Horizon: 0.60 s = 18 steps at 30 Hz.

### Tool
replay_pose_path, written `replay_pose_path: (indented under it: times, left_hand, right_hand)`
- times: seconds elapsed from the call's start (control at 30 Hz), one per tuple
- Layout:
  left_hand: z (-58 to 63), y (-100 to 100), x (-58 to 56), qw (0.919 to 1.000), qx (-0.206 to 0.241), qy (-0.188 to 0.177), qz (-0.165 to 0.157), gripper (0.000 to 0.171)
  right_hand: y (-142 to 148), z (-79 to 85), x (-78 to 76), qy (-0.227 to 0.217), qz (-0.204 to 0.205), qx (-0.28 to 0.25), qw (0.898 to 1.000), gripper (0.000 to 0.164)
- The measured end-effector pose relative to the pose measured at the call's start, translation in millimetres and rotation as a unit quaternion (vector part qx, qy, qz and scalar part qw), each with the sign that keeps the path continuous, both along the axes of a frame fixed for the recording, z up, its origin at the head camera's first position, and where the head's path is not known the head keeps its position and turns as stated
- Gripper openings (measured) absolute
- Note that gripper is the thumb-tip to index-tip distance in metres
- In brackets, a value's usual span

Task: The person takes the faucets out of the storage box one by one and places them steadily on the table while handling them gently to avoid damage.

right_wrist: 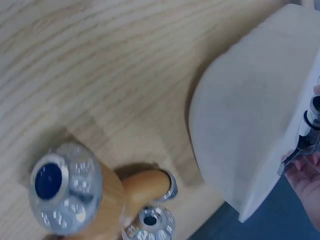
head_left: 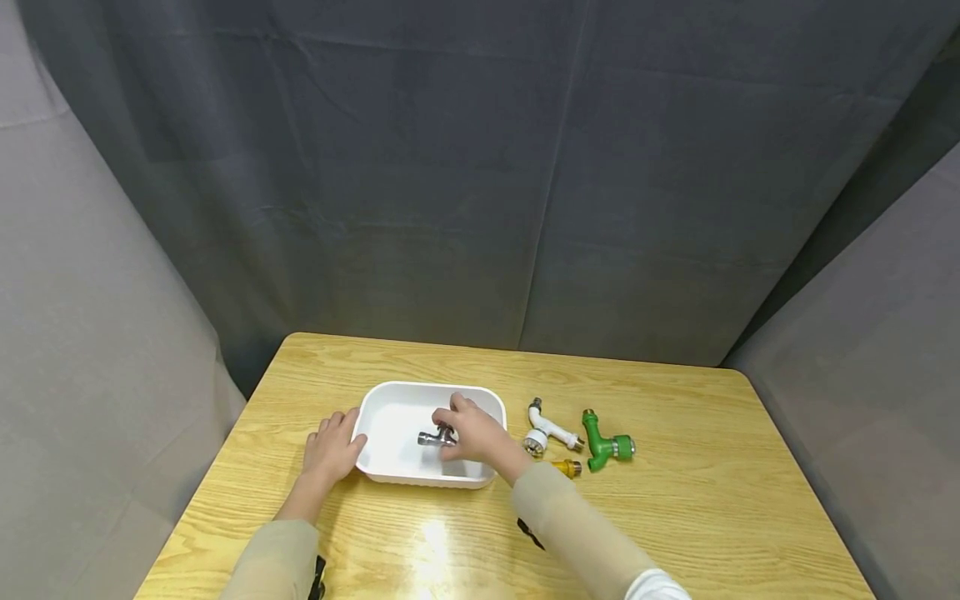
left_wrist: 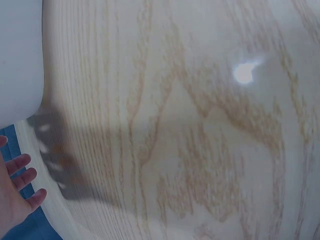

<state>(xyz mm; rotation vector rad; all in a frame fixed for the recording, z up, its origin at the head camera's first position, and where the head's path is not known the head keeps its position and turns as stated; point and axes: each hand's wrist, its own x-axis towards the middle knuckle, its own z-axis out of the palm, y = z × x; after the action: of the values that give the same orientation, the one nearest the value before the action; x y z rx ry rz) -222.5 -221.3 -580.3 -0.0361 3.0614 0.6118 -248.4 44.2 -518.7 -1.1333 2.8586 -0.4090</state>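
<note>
A white plastic basin [head_left: 390,412] stands on the wooden table. Inside its hollow, my right hand [head_left: 480,433] pinches a chrome tap [head_left: 429,439] between thumb and fingers. The right wrist view shows part of this metal tap [right_wrist: 311,132] above the basin's rim, against the fingers. My left hand [head_left: 330,450] rests at the basin's left side, its thumb by the rim and its fingers fairly straight. In the left wrist view, the spread fingers [left_wrist: 22,177] appear at the lower left, near the basin's pale wall [left_wrist: 20,65].
Right of the basin lie a white tap [head_left: 557,430], a green tap [head_left: 597,443] and a yellow tap [head_left: 567,467], which the right forearm partly covers. The wooden table [head_left: 697,500] ends at a dark grey curtain [head_left: 420,208] behind it.
</note>
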Motion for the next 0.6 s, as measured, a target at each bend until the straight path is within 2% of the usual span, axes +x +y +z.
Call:
replay_pose_path:
  times: [0.27,0.6]
  left_hand:
    - [0.6,0.1,1.3,1.0000,0.003,0.001,-0.002,0.055]
    - [1.3,0.8,2.3,1.0000,0.005,0.000,-0.003,0.055]
  right_hand:
    - [19.5,16.7,5.3,0.046,0.008,-0.039,0.998,0.038]
    - [52.3,29.5,14.4,0.111,-0.013,-0.085,0.990,0.039]
